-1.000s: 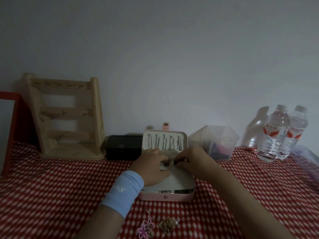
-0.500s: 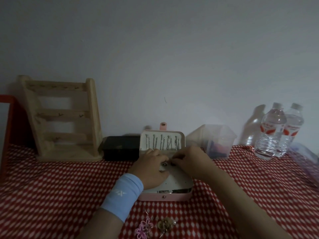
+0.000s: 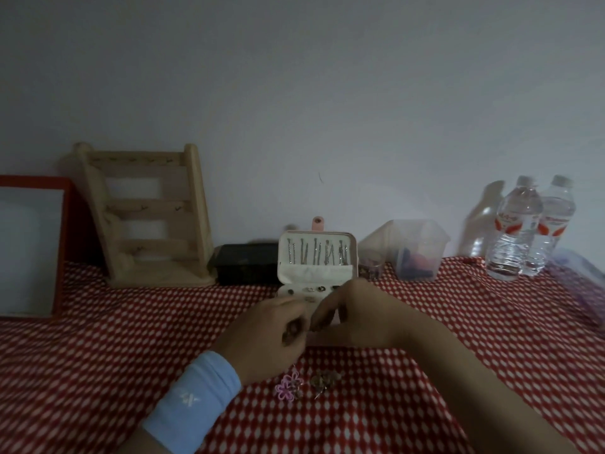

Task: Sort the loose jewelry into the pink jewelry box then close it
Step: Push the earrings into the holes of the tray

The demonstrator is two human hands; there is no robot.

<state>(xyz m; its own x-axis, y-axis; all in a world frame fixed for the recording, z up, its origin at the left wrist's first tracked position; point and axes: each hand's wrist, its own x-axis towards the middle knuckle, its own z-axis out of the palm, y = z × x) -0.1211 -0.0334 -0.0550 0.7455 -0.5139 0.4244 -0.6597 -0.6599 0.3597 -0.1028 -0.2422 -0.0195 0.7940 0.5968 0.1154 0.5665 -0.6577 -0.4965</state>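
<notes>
Loose jewelry [image 3: 322, 380] lies nearest you on the checked cloth [image 3: 131, 355], a pink flower piece [image 3: 287, 389] beside brownish ones, waiting its turn. Just beyond, your left hand [image 3: 268, 335] and right hand [image 3: 350, 309] meet, fingers curled, likely over one small item; whether either pinches anything I cannot tell. Behind, the pink jewelry box [image 3: 316, 271] stands open, silvery strands [image 3: 316, 253] hanging in its lid [image 3: 349, 244]

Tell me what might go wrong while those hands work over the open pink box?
1. The left hand and right hand meet over the pink jewelry box; a tiny piece dropped could vanish on the checked tablecloth in this dim light.
2. The blue wristband sits close to the pink flower earring and brown jewelry; a sweep might knock them away.
3. Closing the upright lid hastily could tangle its hanging silver pieces.
</notes>
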